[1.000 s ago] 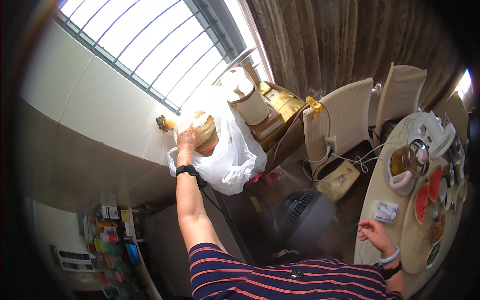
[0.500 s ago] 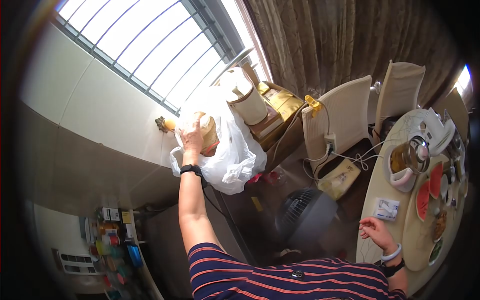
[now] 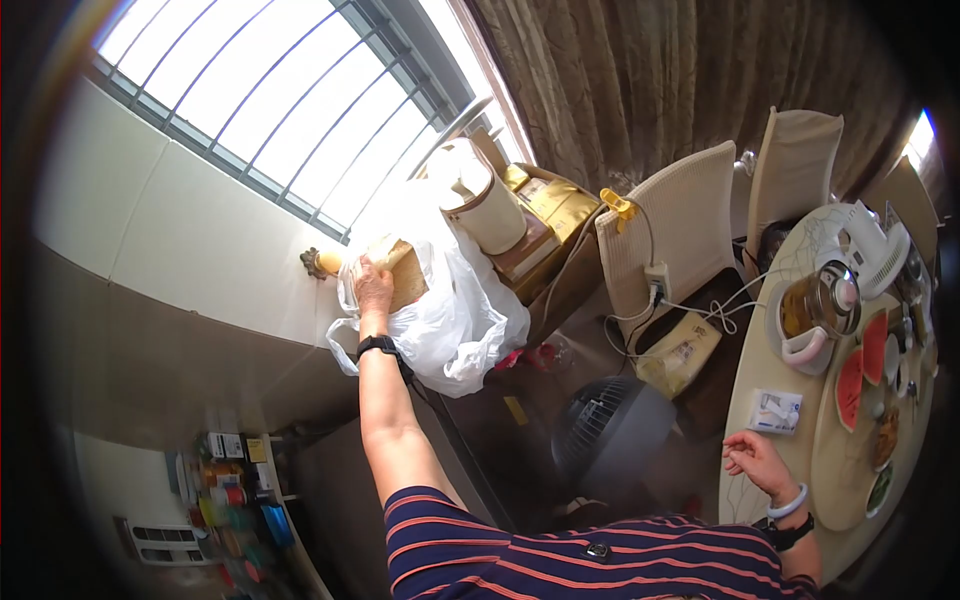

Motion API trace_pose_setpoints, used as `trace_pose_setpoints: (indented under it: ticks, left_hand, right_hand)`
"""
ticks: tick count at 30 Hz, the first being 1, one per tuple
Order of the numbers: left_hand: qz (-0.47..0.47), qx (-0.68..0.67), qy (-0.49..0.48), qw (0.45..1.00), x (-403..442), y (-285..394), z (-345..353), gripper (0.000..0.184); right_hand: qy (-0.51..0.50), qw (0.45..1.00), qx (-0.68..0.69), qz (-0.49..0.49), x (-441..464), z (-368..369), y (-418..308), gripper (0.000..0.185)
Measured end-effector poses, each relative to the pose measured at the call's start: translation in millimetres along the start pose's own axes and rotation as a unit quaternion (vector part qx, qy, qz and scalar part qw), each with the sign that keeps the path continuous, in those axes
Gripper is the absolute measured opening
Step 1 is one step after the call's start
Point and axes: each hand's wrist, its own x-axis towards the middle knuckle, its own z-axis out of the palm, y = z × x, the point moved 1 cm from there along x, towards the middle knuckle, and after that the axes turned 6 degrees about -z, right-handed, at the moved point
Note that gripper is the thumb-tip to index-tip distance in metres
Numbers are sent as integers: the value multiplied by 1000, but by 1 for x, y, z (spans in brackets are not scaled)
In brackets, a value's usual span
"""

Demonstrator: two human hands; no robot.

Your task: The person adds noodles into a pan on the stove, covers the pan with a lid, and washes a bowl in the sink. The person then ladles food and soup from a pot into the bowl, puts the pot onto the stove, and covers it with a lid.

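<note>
My left hand point(image 3: 373, 287) reaches into a white plastic bag point(image 3: 478, 330) below the barred window. Its fingers close over the edge of a tan-brown packet point(image 3: 407, 279) with a pale top, which sits inside the bag. The packet's lower part is hidden by the plastic. Loosely curled, with fingers partly apart and nothing in them, my right hand point(image 3: 758, 466) hangs by the edge of the oval table. Just beyond it lies a small white box point(image 3: 776, 411).
A cream canister point(image 3: 487, 215) and a carton with gold packs point(image 3: 562, 208) stand beside the bag. A grey fan point(image 3: 612, 428) is on the floor. Cables point(image 3: 718, 312) run past the chairs to the table point(image 3: 742, 375), which bears a glass kettle point(image 3: 815, 305) and watermelon slices point(image 3: 850, 385).
My left hand has shifted slightly down-left, and more of the packet's brown side shows. The bag's opening has changed shape. My right hand has barely moved.
</note>
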Motion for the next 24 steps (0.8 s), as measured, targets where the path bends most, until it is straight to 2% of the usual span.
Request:
trace_pose_setpoints:
  ticks: [3,5,6,7,9,10,11,15,18,19,20,24]
  left_hand:
    - [28,28,11,999,-6,10,2,54]
    - [26,9,11,1000,-6,17,3,59]
    - [-17,20,-4,1000,-4,18,4,56]
    - [-16,21,-5,1000,-1,20,4,56]
    - [-105,72,-80,989,0,26,-4,48]
    - [-104,95,-53,989,0,29,-11,37]
    - [-102,104,-38,989,1,29,-17,36]
    - [-79,-82,15,993,-13,2,-46,35]
    - [-82,-252,47,963,-31,-15,-62,35]
    - [-73,-260,60,961,-35,-18,-64,34]
    - [-22,-192,87,977,-37,-11,-68,33]
    - [-69,-217,120,966,-37,4,-103,31]
  right_hand:
    - [-8,1000,-6,7,1,3,-1,19]
    - [-10,1000,0,7,6,7,0,19]
    - [-16,1000,-8,9,8,7,0,19]
    - [-21,1000,-17,12,9,8,0,20]
    - [-20,999,-27,8,10,8,-2,20]
    - [-19,999,-37,1,10,7,-2,20]
    - [-19,999,-38,1,10,6,-3,20]
    - [4,1000,-6,2,3,-4,-1,20]
    - [8,1000,5,-2,2,-8,1,21]
    - [7,1000,5,-3,0,-7,3,21]
    - [6,1000,7,-2,-1,-5,4,21]
    - [-2,1000,-1,-14,-4,-3,2,20]
